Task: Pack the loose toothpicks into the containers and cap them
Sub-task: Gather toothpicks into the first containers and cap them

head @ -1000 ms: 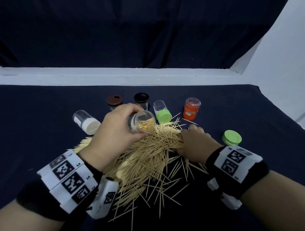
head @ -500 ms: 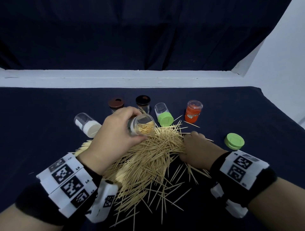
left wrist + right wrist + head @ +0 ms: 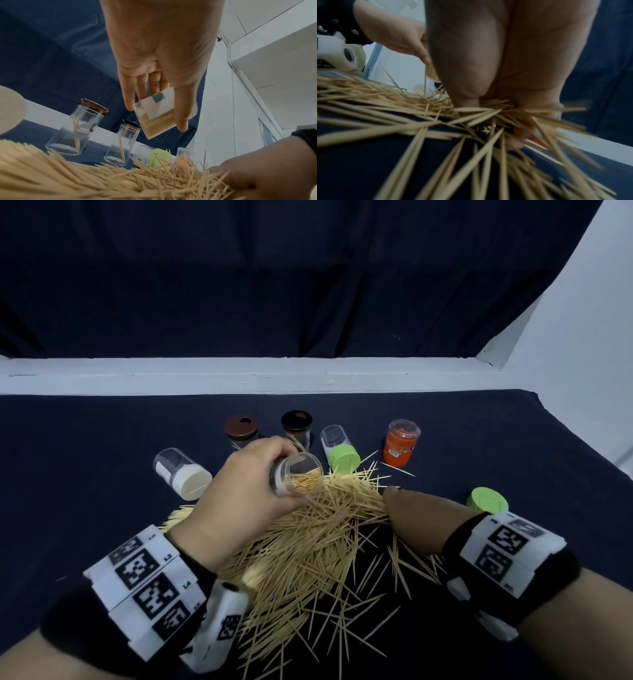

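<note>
Glass jar (image 3: 75,128) reading "TOOTHPICK", left hand (image 3: 239,505) gripping clear container (image 3: 297,478), right hand (image 3: 424,517) pinching toothpicks (image 3: 308,546)

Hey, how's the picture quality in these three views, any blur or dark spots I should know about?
Head view: mostly sharp, the left hand and its clear container crisp, but the right hand is smeared by motion and in shadow. Left wrist view: nearest toothpicks soft, edges bent by the wide lens. Right wrist view: dim, foreground toothpicks blurred.

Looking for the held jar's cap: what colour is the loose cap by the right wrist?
Green; the loose cap shows best in the head view.
</note>
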